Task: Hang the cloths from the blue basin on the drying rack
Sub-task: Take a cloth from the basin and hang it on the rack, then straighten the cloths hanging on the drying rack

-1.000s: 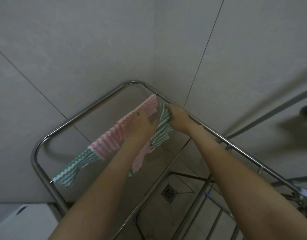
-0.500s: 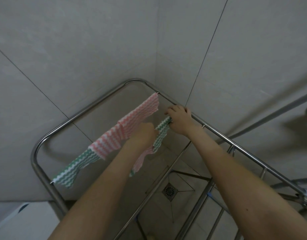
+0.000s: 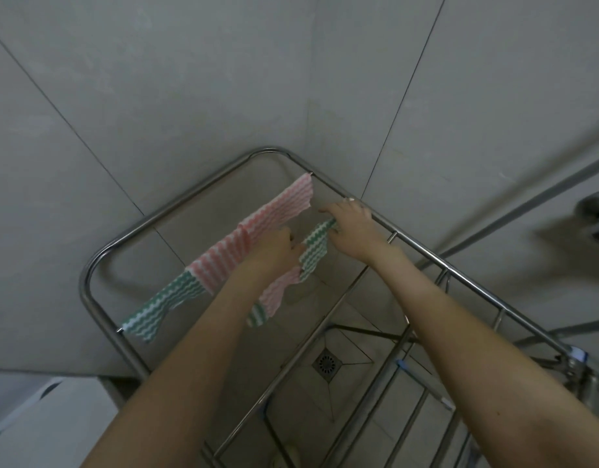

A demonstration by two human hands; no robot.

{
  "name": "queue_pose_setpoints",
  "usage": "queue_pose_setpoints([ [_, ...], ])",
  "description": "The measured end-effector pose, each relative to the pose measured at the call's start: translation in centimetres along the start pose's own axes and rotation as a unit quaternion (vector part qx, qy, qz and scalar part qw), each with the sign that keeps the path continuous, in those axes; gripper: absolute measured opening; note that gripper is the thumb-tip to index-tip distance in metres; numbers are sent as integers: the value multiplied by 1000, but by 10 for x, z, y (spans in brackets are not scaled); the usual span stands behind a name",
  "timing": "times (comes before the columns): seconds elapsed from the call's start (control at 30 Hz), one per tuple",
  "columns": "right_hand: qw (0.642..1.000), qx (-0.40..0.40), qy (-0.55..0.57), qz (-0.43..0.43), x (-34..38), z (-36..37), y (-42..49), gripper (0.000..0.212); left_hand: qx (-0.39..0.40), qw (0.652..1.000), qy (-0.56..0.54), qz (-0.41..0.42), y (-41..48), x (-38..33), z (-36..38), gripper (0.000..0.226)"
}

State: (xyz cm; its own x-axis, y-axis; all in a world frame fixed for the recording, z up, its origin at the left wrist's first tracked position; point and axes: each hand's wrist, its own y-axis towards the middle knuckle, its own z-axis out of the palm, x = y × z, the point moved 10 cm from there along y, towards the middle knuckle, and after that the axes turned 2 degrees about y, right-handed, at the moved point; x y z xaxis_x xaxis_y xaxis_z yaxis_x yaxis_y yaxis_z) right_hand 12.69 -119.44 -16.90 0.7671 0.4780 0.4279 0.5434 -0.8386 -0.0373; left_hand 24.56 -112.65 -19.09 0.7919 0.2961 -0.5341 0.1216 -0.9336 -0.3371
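Green-white cloth (image 3: 313, 248) pinched between hands, left (image 3: 274, 253) and right (image 3: 354, 228), over steel rack (image 3: 176, 211).

The left forearm (image 3: 190, 359) and the right forearm (image 3: 467, 319) are bare from wrist to the frame's bottom edge. The left hand (image 3: 274, 249) and right hand (image 3: 354, 228) are bare too. One right fingernail (image 3: 351, 199) looks pale, perhaps polished, though dim light blurs it.
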Motion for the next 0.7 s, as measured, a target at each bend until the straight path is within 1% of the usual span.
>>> queue_pose_setpoints([
  [0.1,1000,-14,24,-13,21,-5,-13,39,-30,999,9,11,-18,-1,-16,35],
  [0.2,999,-12,40,-25,43,-6,-28,39,-60,998,15,-4,-41,5,-32,29],
  [0.27,997,-16,53,-51,62,-7,-39,36,-95,995,10,-18,-63,14,-46,30],
  [0.33,994,-17,78,-72,81,-6,-51,32,-137,990,3,-27,-91,24,-59,37],
  [0.37,993,-16,88,-78,91,-6,-57,29,-144,989,4,-36,-103,29,-62,35],
  [0.5,986,0,105,-131,146,2,-88,24,-176,981,1,-81,-164,49,-69,25],
  [0.63,971,40,97,-213,207,23,-137,24,-231,965,-5,-120,-238,67,-67,24],
  [0.7,962,64,108,-242,235,38,-160,22,-253,955,-16,-155,-278,85,-63,25],
])
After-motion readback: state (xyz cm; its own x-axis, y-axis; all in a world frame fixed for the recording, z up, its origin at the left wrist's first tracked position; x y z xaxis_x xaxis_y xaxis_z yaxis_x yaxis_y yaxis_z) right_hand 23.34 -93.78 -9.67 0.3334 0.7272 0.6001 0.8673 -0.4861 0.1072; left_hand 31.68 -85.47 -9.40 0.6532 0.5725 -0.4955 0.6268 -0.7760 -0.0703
